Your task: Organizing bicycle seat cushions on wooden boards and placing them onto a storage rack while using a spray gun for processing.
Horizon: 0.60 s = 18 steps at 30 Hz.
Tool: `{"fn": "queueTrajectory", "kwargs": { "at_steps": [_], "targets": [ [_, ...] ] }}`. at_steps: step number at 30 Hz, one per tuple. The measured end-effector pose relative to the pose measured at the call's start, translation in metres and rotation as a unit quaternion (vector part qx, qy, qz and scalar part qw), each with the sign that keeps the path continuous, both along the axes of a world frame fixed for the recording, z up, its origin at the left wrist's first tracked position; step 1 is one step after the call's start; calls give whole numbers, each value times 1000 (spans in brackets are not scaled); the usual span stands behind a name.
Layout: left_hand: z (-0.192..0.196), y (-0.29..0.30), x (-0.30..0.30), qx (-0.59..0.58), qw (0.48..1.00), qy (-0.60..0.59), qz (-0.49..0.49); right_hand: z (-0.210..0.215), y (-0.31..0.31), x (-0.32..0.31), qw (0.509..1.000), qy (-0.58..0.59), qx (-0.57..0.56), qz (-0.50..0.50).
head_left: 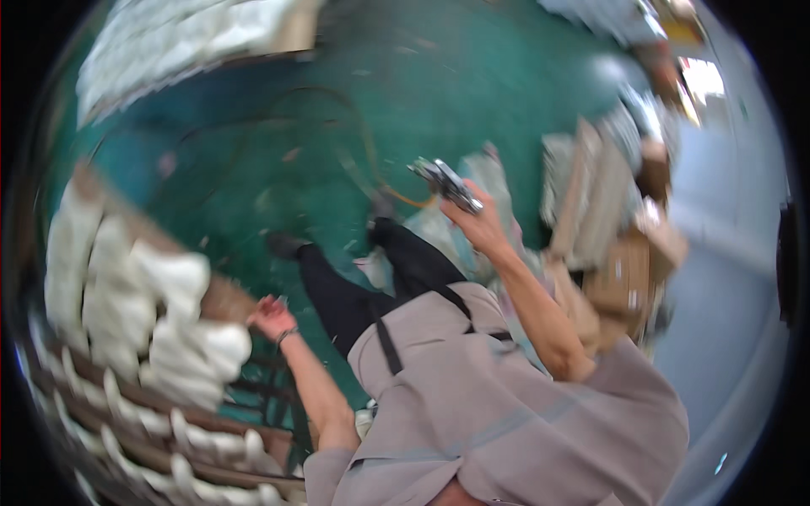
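My right hand (479, 221) is closed round a silver-and-black air staple gun (453, 187), held out over the floor in front of me. A thin yellow-orange hose (371, 156) loops across the green floor and comes close to the gun; where it joins is not visible. My left hand (274, 319), a little blurred, hangs beside the brown edge of a board (226, 299), its fingers loosely curled and apart with nothing visible in them. On that board lie cream-white, rounded moulded pieces (173, 274), several of them side by side.
Lower left, racks (152, 401) carry rows of similar white pieces. Another white stack (198, 38) stands at the far left. Clear plastic bags (443, 232) lie by my legs. Cardboard boxes (620, 278) and wrapped bundles (586, 198) line the right side beside a pale wall (717, 253).
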<state>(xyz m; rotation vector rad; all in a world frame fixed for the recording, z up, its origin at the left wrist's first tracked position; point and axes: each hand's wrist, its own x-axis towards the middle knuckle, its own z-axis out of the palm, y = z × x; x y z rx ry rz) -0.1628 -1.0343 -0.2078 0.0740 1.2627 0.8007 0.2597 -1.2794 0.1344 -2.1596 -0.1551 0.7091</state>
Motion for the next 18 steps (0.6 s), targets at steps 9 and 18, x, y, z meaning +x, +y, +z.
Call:
{"fn": "queueTrajectory", "kwargs": {
  "at_steps": [9,18],
  "targets": [
    [-17,23,9,-11,963,265,-34,-301,-436,-16,719,188,118,-658],
    [-18,55,-19,-6,942,284,-180,-460,-545,-139,541,319,4,-778]
  ]
}}
